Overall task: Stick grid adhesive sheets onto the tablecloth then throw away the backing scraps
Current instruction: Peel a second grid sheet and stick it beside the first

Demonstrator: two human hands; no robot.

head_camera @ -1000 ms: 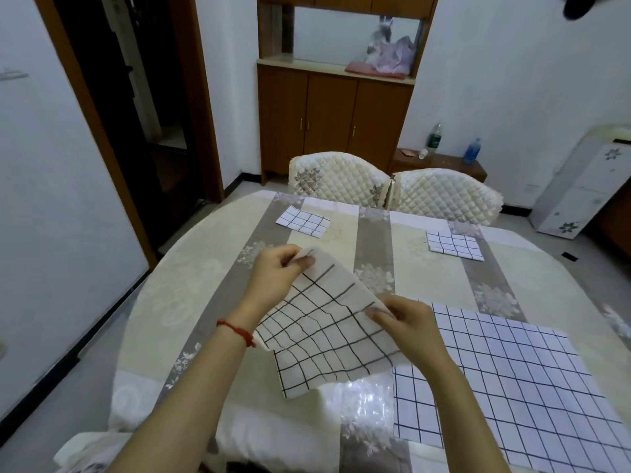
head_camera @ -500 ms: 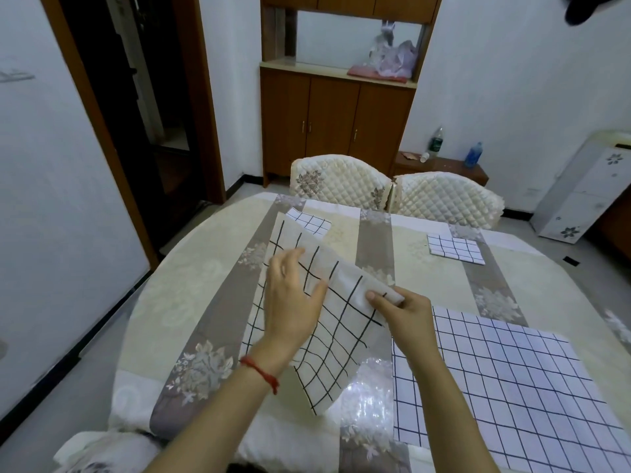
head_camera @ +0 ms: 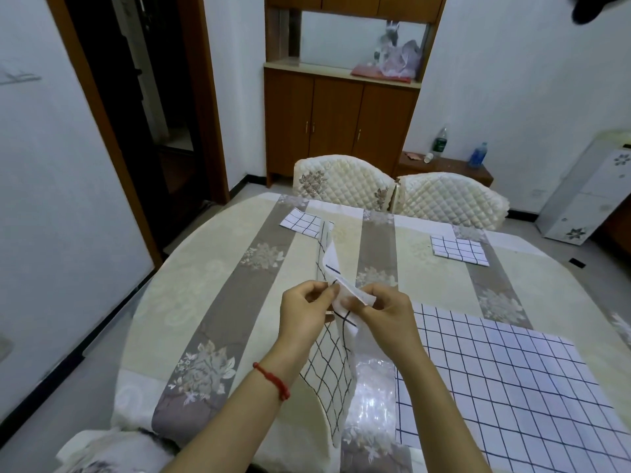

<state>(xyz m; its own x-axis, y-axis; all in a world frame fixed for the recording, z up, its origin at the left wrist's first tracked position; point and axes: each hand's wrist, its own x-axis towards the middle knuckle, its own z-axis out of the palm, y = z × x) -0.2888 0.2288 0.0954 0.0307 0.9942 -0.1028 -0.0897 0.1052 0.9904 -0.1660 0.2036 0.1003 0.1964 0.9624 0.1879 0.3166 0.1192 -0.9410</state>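
A white grid adhesive sheet (head_camera: 333, 373) is held nearly on edge above the striped floral tablecloth (head_camera: 211, 302). My left hand (head_camera: 304, 312) and my right hand (head_camera: 386, 312) both pinch it close together at one edge, thumbs against fingers. A large grid sheet (head_camera: 512, 377) lies flat on the tablecloth to the right of my hands. Two small grid sheets lie at the far side, one on the left (head_camera: 302, 221), one on the right (head_camera: 457, 250).
Two quilted chairs (head_camera: 345, 186) stand behind the round table. A wooden cabinet (head_camera: 338, 124) and a low shelf with bottles (head_camera: 444, 162) are against the back wall. An open doorway is at the left, a white appliance (head_camera: 590, 196) at the right.
The sheet has been turned from lying spread across my hands to standing on edge. My left hand has moved from its far corner to meet my right hand at one edge.
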